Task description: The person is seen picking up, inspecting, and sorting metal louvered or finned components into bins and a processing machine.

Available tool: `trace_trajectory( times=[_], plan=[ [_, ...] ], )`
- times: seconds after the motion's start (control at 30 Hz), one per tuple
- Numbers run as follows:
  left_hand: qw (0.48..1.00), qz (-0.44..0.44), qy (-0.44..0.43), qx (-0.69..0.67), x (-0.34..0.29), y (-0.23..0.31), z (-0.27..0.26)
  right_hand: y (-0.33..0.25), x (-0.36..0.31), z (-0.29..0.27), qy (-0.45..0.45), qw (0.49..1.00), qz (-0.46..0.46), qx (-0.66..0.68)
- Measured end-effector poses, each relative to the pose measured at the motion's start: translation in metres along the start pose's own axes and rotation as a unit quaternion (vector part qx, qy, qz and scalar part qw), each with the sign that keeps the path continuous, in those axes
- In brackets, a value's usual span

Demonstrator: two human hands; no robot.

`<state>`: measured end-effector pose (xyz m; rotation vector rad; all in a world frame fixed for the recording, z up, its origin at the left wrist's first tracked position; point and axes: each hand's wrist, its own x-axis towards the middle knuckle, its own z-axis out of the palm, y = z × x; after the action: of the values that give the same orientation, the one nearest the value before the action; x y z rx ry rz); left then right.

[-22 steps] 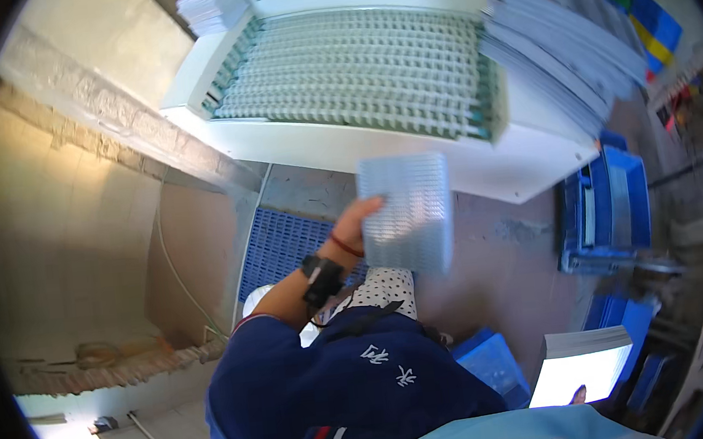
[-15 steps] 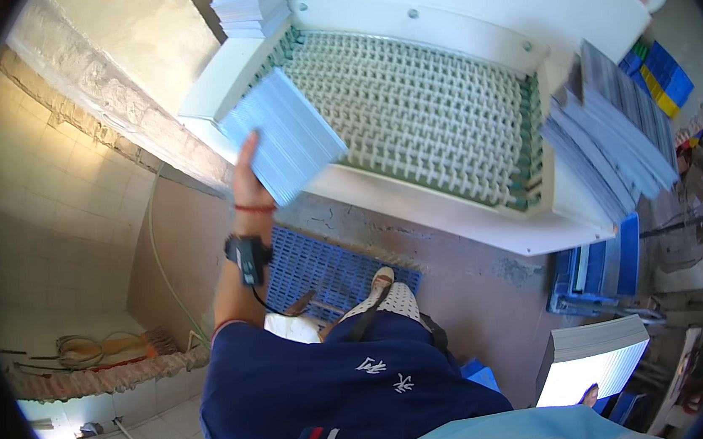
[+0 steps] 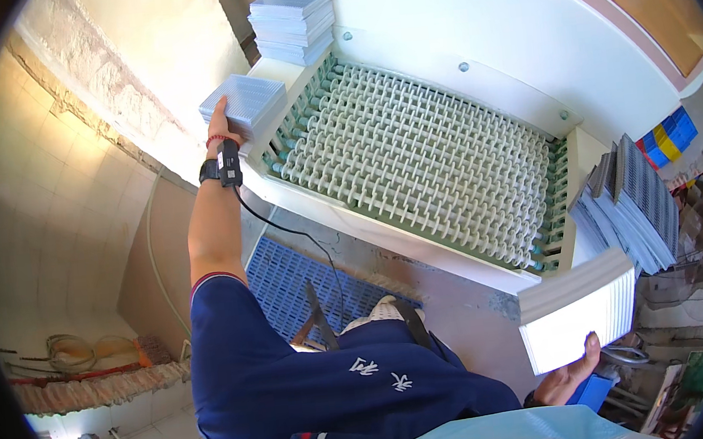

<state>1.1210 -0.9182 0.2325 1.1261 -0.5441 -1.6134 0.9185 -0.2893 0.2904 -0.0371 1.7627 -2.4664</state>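
One head-worn fisheye view — looking steeply down, close over the white roller machine [image 3: 413, 154].

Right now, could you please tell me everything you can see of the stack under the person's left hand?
The small pale stack of ribbed sheets looks like thin white plastic or card, its top finely lined. It sits squarely on the white machine's left corner ledge, beside the roller bed. The left hand rests against its near edge.
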Motion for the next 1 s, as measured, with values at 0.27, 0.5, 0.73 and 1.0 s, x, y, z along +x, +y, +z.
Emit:
trace_trajectory(
  times=[0.27, 0.5, 0.73, 1.0],
  plan=[
    [0.841, 0.079, -0.149, 0.515, -0.024, 0.052, -0.037, 0.041, 0.064, 0.065, -0.11, 0.983, 0.109, 0.099],
    [0.754, -0.221, -0.549, 0.286, -0.199, -0.035, -0.035, 0.043, 0.094, 0.149, -0.381, 0.921, 0.058, 0.061],
    [0.628, -0.507, -0.576, 0.125, -0.258, -0.113, 0.003, 0.024, 0.07, 0.18, -0.574, 0.731, -0.269, -0.254],
    [0.772, -0.457, -0.442, 0.005, -0.288, -0.129, -0.013, 0.042, 0.03, 0.19, -0.676, 0.439, -0.541, -0.241]
  ],
)
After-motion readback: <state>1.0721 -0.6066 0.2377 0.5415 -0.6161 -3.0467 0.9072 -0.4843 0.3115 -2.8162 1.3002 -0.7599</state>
